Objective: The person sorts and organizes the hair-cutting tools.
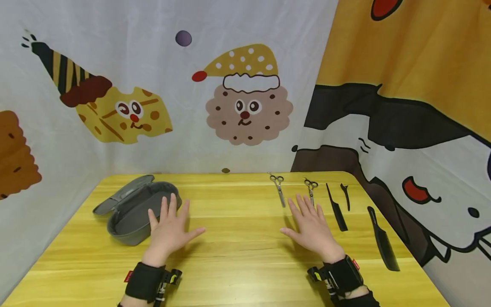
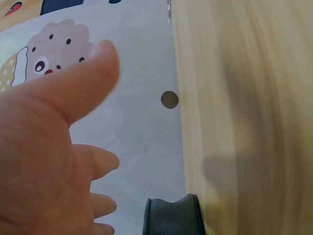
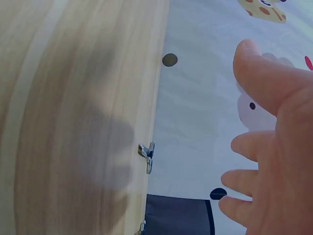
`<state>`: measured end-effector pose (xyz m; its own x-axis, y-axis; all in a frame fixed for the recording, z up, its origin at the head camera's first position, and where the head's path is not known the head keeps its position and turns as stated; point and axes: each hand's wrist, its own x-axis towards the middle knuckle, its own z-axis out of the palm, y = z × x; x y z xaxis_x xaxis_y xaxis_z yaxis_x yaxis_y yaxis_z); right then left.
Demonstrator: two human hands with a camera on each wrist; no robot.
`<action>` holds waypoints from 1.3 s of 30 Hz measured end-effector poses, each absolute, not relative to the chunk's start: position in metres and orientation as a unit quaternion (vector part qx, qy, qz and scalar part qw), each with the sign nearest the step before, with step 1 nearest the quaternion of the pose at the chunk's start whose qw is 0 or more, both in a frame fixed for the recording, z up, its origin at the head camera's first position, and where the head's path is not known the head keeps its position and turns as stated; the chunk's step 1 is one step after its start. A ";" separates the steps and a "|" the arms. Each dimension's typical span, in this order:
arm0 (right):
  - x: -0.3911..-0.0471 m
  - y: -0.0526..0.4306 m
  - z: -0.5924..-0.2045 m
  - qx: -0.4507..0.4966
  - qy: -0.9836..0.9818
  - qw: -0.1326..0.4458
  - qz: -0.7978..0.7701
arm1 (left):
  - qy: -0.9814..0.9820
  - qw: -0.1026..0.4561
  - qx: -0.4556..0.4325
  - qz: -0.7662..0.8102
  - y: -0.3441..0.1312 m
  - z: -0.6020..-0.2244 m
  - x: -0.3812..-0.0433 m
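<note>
My left hand (image 1: 168, 230) hovers over the table with fingers spread, holding nothing. Beside it stands a grey zippered case (image 1: 130, 228), its lid folded back to the left; the fingertips overlap its right side in the head view. My right hand (image 1: 312, 230) is likewise spread above the table, its fingertips overlapping the lower end of one pair of scissors (image 1: 311, 184). A second pair of scissors (image 1: 278, 187) lies left of that. To the right lie a black tail comb (image 1: 337, 213), a black hair clip (image 1: 346, 196) and a wide black handled comb (image 1: 383, 243).
The wooden table (image 1: 238, 264) has a light yellow grain. A cartoon-printed curtain (image 1: 153, 51) hangs behind it and along both sides. Each wrist wears a black strap with a small camera.
</note>
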<state>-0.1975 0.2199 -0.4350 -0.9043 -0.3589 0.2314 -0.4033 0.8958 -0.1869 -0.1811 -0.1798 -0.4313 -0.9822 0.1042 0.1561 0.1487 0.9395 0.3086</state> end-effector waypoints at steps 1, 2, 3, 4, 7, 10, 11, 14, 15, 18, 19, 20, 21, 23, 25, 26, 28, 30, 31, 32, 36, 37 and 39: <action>-0.197 0.220 -0.434 0.200 -0.968 0.099 0.116 | -0.981 0.078 -0.068 -0.163 -0.181 -0.430 -0.181; -0.197 0.219 -0.433 0.203 -0.967 0.103 0.117 | -0.980 0.087 -0.071 -0.163 -0.181 -0.429 -0.181; -0.197 0.219 -0.432 0.206 -0.966 0.106 0.118 | -0.979 0.093 -0.074 -0.165 -0.182 -0.428 -0.180; -0.197 0.219 -0.431 0.211 -0.964 0.110 0.120 | -0.978 0.099 -0.075 -0.167 -0.183 -0.428 -0.180; -0.197 0.217 -0.429 0.229 -0.957 0.121 0.128 | -0.973 0.117 -0.078 -0.184 -0.186 -0.426 -0.176; -0.200 0.214 -0.427 0.246 -0.949 0.135 0.145 | -0.967 0.138 -0.077 -0.199 -0.192 -0.424 -0.172; -0.201 0.213 -0.426 0.249 -0.947 0.138 0.151 | -0.965 0.145 -0.076 -0.203 -0.195 -0.423 -0.171; -0.203 0.210 -0.425 0.249 -0.943 0.140 0.169 | -0.962 0.162 -0.072 -0.206 -0.203 -0.421 -0.169; -0.204 0.209 -0.424 0.249 -0.942 0.140 0.175 | -0.962 0.168 -0.071 -0.205 -0.207 -0.421 -0.168; -0.206 0.204 -0.424 0.255 -0.938 0.139 0.190 | -0.960 0.186 -0.065 -0.201 -0.218 -0.421 -0.167; -0.207 0.202 -0.423 0.258 -0.936 0.139 0.195 | -0.959 0.194 -0.063 -0.199 -0.222 -0.422 -0.167; -0.207 0.200 -0.423 0.262 -0.934 0.140 0.198 | -0.958 0.200 -0.060 -0.196 -0.227 -0.422 -0.167; -0.208 0.197 -0.423 0.265 -0.932 0.141 0.201 | -0.958 0.206 -0.056 -0.193 -0.231 -0.423 -0.167; -0.210 0.192 -0.423 0.272 -0.929 0.144 0.206 | -0.957 0.214 -0.045 -0.189 -0.239 -0.424 -0.167; -0.212 0.187 -0.423 0.277 -0.927 0.145 0.209 | -0.957 0.219 -0.035 -0.187 -0.248 -0.424 -0.167; -0.213 0.184 -0.423 0.279 -0.926 0.143 0.211 | -0.957 0.220 -0.032 -0.186 -0.252 -0.424 -0.167; -0.216 0.177 -0.423 0.281 -0.925 0.137 0.215 | -0.958 0.220 -0.023 -0.185 -0.260 -0.424 -0.166; -0.218 0.171 -0.421 0.282 -0.926 0.128 0.217 | -0.957 0.224 -0.019 -0.185 -0.269 -0.425 -0.166; -0.220 0.167 -0.421 0.283 -0.926 0.124 0.218 | -0.956 0.226 -0.016 -0.186 -0.273 -0.426 -0.166; -0.221 0.164 -0.420 0.282 -0.926 0.118 0.222 | -0.955 0.228 -0.012 -0.188 -0.277 -0.426 -0.166; -0.225 0.150 -0.420 0.278 -0.926 0.100 0.235 | -0.955 0.221 0.009 -0.196 -0.290 -0.427 -0.165; -0.226 0.147 -0.420 0.274 -0.927 0.094 0.238 | -0.955 0.218 0.015 -0.198 -0.293 -0.427 -0.165; -0.227 0.141 -0.421 0.268 -0.928 0.086 0.243 | -0.958 0.199 0.034 -0.202 -0.298 -0.427 -0.164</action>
<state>-0.2273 0.1410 -0.4212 -0.8414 -0.4560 0.2900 -0.5396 0.7382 -0.4048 -0.1639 -0.2981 -0.4267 -0.9185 -0.1460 0.3674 0.0145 0.9163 0.4003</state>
